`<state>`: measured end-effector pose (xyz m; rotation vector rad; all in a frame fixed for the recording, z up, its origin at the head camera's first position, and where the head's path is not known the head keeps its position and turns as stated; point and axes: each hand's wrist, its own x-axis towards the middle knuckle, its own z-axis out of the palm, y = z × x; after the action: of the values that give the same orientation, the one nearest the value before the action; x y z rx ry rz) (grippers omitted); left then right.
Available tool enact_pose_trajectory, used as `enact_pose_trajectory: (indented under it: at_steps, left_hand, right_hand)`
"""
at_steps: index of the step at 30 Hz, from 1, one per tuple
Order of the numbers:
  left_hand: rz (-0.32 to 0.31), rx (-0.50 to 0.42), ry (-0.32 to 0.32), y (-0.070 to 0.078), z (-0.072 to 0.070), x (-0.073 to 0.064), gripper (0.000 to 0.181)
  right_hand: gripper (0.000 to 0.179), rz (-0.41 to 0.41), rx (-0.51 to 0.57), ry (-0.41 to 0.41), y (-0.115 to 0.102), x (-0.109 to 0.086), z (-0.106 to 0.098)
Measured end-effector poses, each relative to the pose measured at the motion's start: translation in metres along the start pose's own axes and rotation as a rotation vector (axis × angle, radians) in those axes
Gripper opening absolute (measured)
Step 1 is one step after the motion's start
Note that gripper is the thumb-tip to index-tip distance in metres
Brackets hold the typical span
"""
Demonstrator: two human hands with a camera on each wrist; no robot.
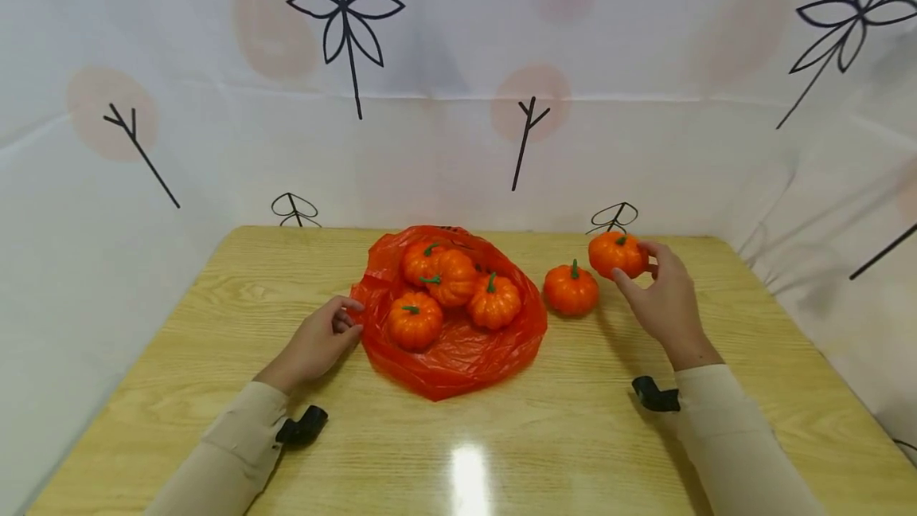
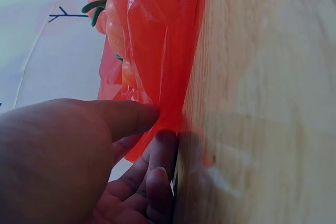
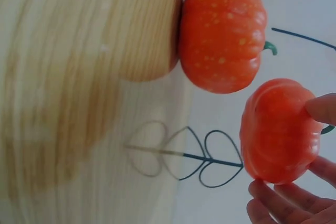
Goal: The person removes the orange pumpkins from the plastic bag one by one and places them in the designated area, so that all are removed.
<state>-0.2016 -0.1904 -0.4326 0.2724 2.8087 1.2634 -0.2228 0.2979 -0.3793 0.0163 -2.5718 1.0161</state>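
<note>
A red plastic bag (image 1: 458, 365) lies spread on the table with several small orange pumpkins (image 1: 415, 322) in it, each with a green stem. At the bag's left edge, my left hand (image 1: 315, 345) pinches the thin film between thumb and fingers, as the left wrist view shows close up. My right hand (image 1: 666, 301) grips another pumpkin (image 1: 618, 255) by its side and holds it above the tabletop. Just left of that one, a single pumpkin (image 1: 571, 291) stands upright on the table beside the bag's right edge.
The wooden table (image 1: 559, 436) reaches back to a white cloth (image 1: 444, 158) printed with black flowers and twigs. Black angled pieces stick out at the left sleeve (image 1: 236, 436) and the right sleeve (image 1: 731, 428).
</note>
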Motion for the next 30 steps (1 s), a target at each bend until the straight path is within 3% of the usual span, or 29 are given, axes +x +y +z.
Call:
enact_pose_trajectory:
  at_steps: [30]
  left_hand:
    - [-0.005, -0.013, -0.012, 0.001, 0.001, 0.001, 0.025]
  right_hand:
    - [0.067, 0.114, -0.065, -0.149, 0.017, 0.002, -0.002]
